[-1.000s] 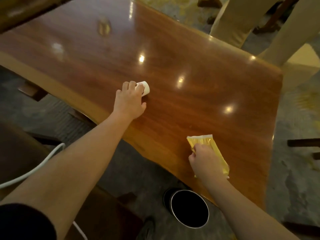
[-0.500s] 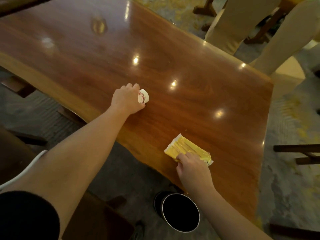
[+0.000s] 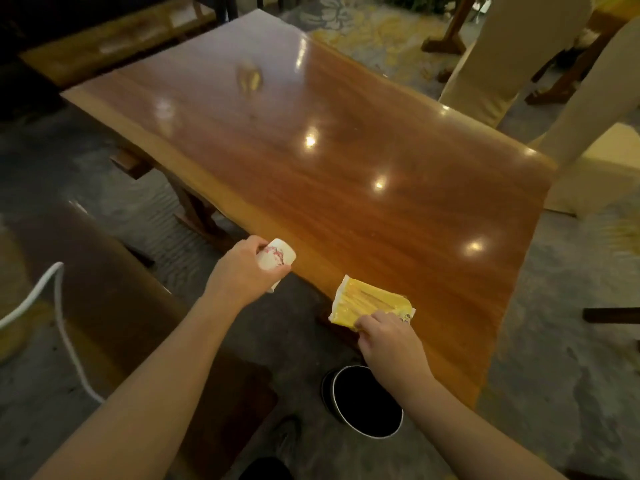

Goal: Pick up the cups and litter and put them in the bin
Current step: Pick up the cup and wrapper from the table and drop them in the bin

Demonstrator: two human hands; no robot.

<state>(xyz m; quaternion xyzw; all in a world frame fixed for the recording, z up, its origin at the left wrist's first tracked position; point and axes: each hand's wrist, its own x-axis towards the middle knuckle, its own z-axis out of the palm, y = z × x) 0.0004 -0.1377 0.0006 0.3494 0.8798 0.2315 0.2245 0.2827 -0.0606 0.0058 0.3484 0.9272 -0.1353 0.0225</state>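
Observation:
My left hand (image 3: 242, 270) grips a small white paper cup (image 3: 277, 258) with a red print, held on its side just off the near edge of the wooden table (image 3: 346, 150). A yellow plastic wrapper (image 3: 367, 303) is pinched by one end in my right hand (image 3: 391, 341), at the table's near edge. On the floor below, directly under my right wrist, stands a round black bin (image 3: 363, 400) with a pale rim, its mouth facing up.
A dark wooden bench (image 3: 121, 289) runs along the near left side, with a white cable (image 3: 59, 306) lying over it. Cream-covered chairs (image 3: 519, 64) stand at the far right. Another bench (image 3: 104, 46) sits beyond the table's far end.
My left hand has carried the cup from the tabletop back past the near edge. My right hand has pulled the wrapper toward the edge, above the bin.

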